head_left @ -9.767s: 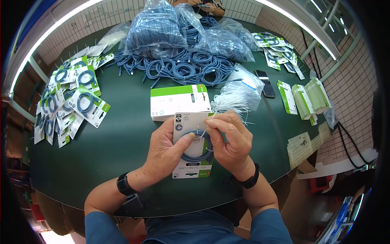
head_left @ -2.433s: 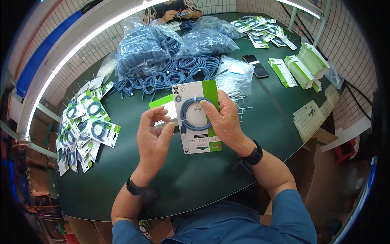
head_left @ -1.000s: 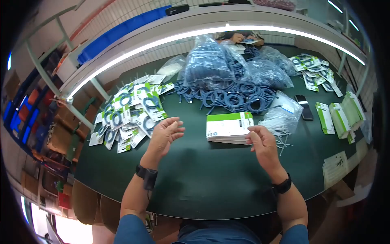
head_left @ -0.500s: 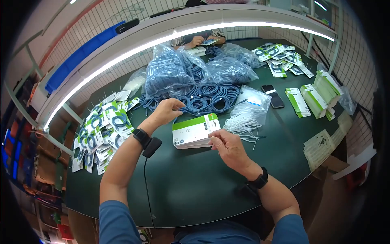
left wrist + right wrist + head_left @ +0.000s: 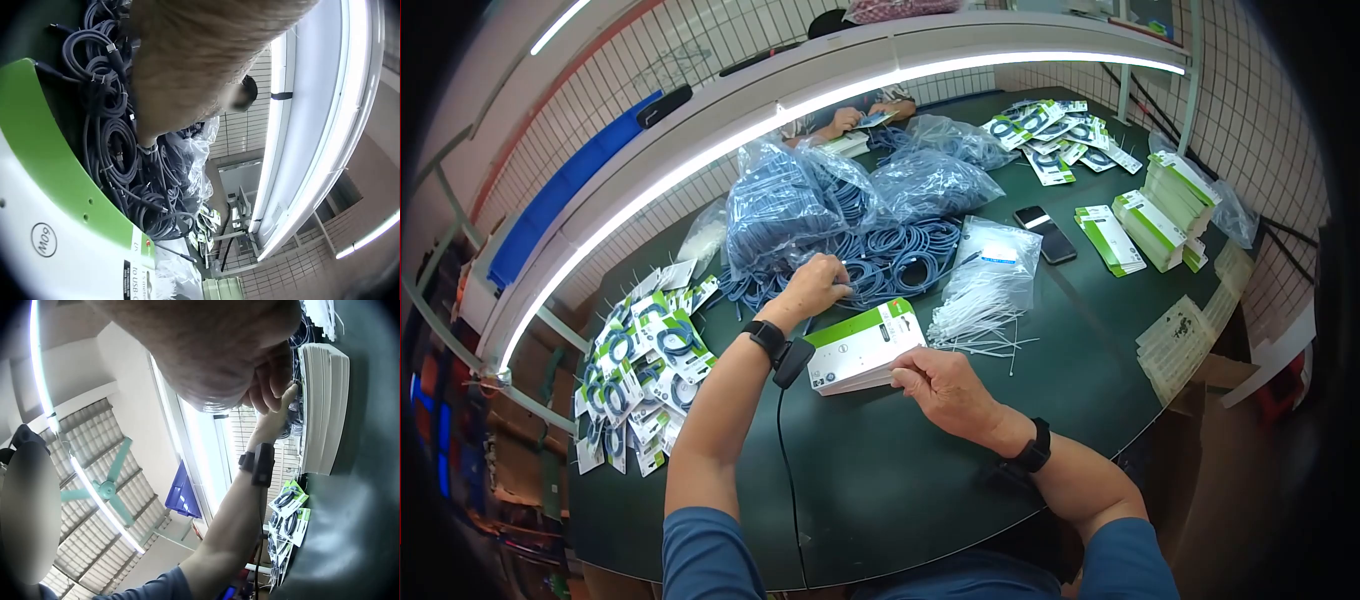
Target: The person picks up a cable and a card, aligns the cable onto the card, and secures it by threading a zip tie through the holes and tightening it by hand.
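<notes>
My left hand (image 5: 812,288) reaches down into the pile of blue coiled USB cables (image 5: 912,250), its fingertips bent at one coil. In the left wrist view a fingertip (image 5: 147,139) meets the coiled cables (image 5: 117,149); whether it grips one I cannot tell. My right hand (image 5: 950,392) hovers by the right end of a stack of white-and-green printed cards (image 5: 862,345), fingers loosely curled. The right wrist view has those fingers (image 5: 270,384) with nothing between them, beside the card stack (image 5: 325,406). White cable ties (image 5: 972,322) spill from a clear bag to the right of the stack.
Carded cables (image 5: 635,350) are heaped at left, with another heap (image 5: 1055,135) at far right. Bulging clear bags of cables (image 5: 785,205) stand behind the pile. A phone (image 5: 1048,238) and more card stacks (image 5: 1150,230) lie at right. Another person's hands (image 5: 845,120) work across the table.
Earlier both hands held a card with a coiled cable tied on; it has left the hands. The left hand then moved from near the left heap to the cable pile; the right stayed by the stack.
</notes>
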The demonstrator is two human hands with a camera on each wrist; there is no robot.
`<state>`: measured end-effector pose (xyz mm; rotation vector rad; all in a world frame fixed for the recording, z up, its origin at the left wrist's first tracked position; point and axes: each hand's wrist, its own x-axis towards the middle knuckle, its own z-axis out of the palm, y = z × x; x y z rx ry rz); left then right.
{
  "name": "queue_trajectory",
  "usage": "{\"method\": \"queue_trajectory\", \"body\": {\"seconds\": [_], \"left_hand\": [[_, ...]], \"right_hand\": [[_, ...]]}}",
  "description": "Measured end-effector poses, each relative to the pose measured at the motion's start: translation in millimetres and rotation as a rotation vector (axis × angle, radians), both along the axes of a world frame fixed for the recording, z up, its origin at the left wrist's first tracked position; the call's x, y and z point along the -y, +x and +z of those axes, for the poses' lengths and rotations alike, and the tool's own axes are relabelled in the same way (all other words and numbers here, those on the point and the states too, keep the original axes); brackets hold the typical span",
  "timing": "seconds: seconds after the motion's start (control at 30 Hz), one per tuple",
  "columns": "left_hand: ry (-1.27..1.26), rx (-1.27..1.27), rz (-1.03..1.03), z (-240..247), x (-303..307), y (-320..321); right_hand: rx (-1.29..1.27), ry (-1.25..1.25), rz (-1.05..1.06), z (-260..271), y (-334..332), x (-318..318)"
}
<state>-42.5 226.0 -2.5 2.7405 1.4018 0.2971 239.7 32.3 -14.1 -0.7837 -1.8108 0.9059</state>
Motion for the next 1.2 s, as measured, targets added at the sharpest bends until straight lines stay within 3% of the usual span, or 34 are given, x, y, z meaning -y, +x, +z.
{"method": "queue_trajectory", "body": {"seconds": [0.1, 0.3, 0.37, 0.47, 0.5, 0.57, 0.67, 0.83, 1.2], "left_hand": [[-0.022, 0.284, 0.146, 18.0, 8.9, -8.7], [0.005, 0.697, 0.172, 41.9, 56.7, -20.4], [-0.036, 0.98, 0.195, 45.8, 86.1, -15.6], [-0.012, 1.049, 0.21, 52.1, 157.2, 20.1], [-0.03, 1.062, 0.212, 52.7, 179.0, 31.1], [0.24, 0.77, 0.024, 50.2, 215.8, 50.9], [0.35, 0.651, -0.094, 38.6, 247.2, 65.0], [0.49, 0.456, -0.203, 31.7, 266.5, 65.8], [0.439, 0.497, -0.211, 31.9, 258.1, 59.8]], "right_hand": [[0.006, -0.004, 0.015, 1.8, 0.2, 0.6], [-0.02, -0.019, 0.026, 1.2, -2.7, 2.5], [-0.086, -0.153, 0.053, 10.4, -2.7, 7.3], [-0.171, -0.287, 0.099, 22.3, -2.0, 14.4], [-0.231, -0.347, 0.13, 26.5, -1.2, 15.0], [-0.279, -0.432, 0.137, 26.9, 4.2, 16.6], [-0.123, -0.258, 0.217, 20.1, 13.3, 16.5], [-0.143, -0.299, 0.205, 21.5, 3.4, 27.4], [-0.209, -0.43, 0.31, 24.9, 6.3, 23.7]]}}
